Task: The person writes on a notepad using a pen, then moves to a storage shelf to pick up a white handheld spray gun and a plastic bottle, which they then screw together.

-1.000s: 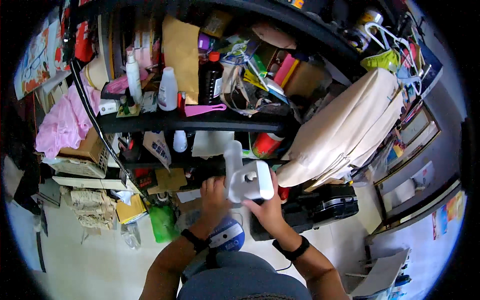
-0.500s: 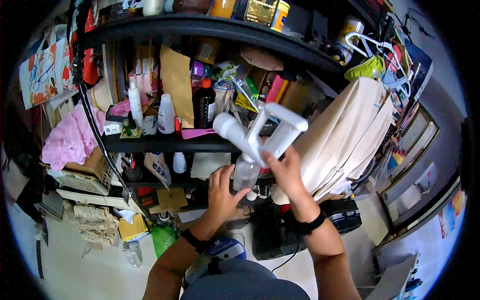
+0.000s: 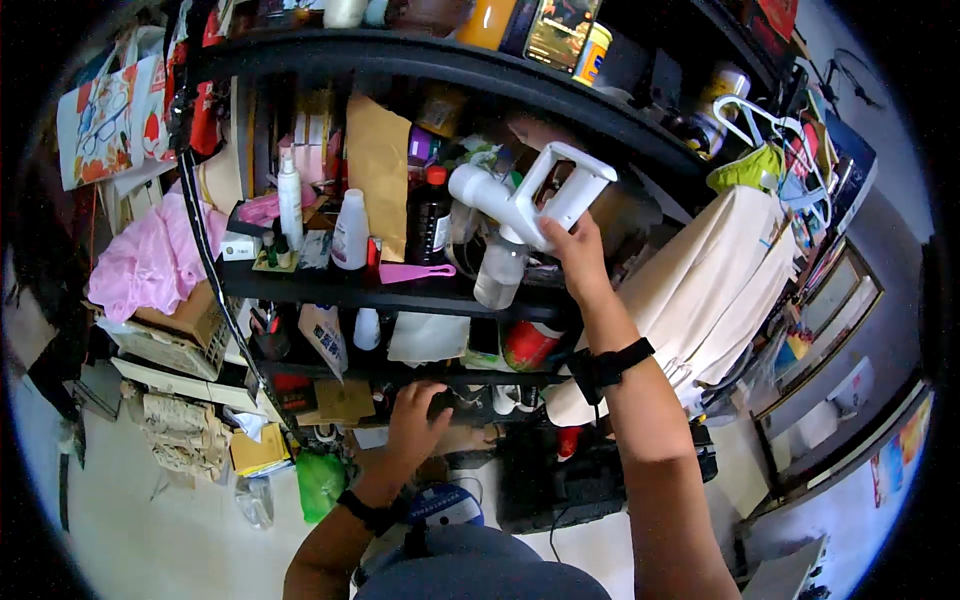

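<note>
My right hand [image 3: 582, 252] grips a white handheld spray gun [image 3: 523, 218] at its body, below the loop of its handle. Under it hangs a clear bottle [image 3: 500, 275] with some cloudy liquid inside, held at the front edge of the middle shelf. The wide nozzle of the gun points left, toward a dark brown bottle with a red cap [image 3: 431, 215]. Whether the clear bottle rests on the shelf I cannot tell. Lower and to the left, my left hand [image 3: 415, 428] is empty, fingers apart, in front of the lower shelf.
On the black middle shelf [image 3: 330, 287] stand a white bottle [image 3: 350, 230], a slim spray bottle [image 3: 289, 200] and a pink plastic tool [image 3: 415, 272]. Beige cloth [image 3: 700, 290] hangs at the right, beneath white hangers [image 3: 770, 125]. A black case [image 3: 550, 485] sits on the floor.
My left hand has let go of the clear bottle and dropped down and left. My right hand has lifted the spray gun up and toward the shelf, and its bottle hangs more upright.
</note>
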{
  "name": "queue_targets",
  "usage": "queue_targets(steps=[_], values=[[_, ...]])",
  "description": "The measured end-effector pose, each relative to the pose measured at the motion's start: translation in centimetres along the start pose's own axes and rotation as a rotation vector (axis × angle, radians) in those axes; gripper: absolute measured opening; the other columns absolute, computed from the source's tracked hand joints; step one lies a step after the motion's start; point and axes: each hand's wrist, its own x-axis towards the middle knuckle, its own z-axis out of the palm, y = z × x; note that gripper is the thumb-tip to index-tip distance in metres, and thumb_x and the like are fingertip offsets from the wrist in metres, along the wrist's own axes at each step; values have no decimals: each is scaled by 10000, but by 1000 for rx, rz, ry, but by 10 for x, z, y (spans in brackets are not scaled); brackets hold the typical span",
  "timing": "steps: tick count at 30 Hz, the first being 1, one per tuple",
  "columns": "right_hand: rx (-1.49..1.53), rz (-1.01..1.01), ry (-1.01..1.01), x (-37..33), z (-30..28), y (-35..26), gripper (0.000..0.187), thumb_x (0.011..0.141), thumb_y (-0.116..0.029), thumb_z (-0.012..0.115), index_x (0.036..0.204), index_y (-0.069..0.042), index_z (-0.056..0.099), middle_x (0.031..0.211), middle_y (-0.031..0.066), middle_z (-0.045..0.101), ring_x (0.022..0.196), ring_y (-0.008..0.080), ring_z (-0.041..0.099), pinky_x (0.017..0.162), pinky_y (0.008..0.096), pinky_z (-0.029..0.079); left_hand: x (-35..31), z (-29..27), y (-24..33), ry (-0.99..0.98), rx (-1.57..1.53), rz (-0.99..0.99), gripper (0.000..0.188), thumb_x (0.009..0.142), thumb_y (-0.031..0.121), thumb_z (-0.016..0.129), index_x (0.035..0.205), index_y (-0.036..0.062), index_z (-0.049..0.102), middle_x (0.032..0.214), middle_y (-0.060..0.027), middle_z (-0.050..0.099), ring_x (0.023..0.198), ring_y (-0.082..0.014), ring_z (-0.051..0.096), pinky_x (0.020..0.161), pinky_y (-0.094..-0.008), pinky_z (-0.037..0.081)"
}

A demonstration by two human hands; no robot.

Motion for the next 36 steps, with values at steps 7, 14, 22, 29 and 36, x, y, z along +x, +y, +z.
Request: queue_targets(steps=[7, 14, 22, 29, 36], values=[[43, 135, 39, -7, 3, 28, 341, 778, -64, 632, 1079, 17, 493, 948, 94, 595, 824, 174, 569, 733, 298, 460, -19, -12, -23, -31, -51, -2, 335, 729, 115, 637, 1042, 62, 530, 1015, -147, 531, 965, -342, 486, 814, -421, 416], [-7, 54, 112, 1, 4, 51, 335, 785, -46, 630, 1085, 24, 498, 969, 99, 597, 859, 179, 557, 782, 296, 437, -33, -18, -32, -136, -84, -88, 330, 741, 120, 615, 1054, 61, 528, 1019, -152, 536, 961, -350, 491, 802, -423, 424], [-20, 13, 179, 0, -14, 68, 333, 792, -79, 618, 1085, 29, 502, 980, 99, 591, 876, 183, 551, 798, 304, 428, -44, -12, -43, -164, 10, -48, 288, 799, 161, 600, 1067, 75, 535, 1003, -136, 562, 940, -315, 545, 825, -401, 442], [-439, -71, 422, 5, 0, 69, 402, 740, -147, 678, 1080, -3, 521, 952, 190, 624, 874, 299, 610, 778, 352, 453, -48, -11, -44, -200, 10, 1, 339, 773, 144, 612, 1096, 94, 522, 1045, -126, 560, 949, -312, 546, 834, -408, 446], [-458, -170, 543, 13, 42, 60, 359, 727, -110, 677, 994, 22, 476, 889, 227, 608, 813, 370, 596, 729, 401, 452, -56, -4, -54, -188, -115, -123, 318, 761, 186, 593, 1037, 39, 539, 992, -183, 559, 931, -374, 520, 800, -439, 437]])
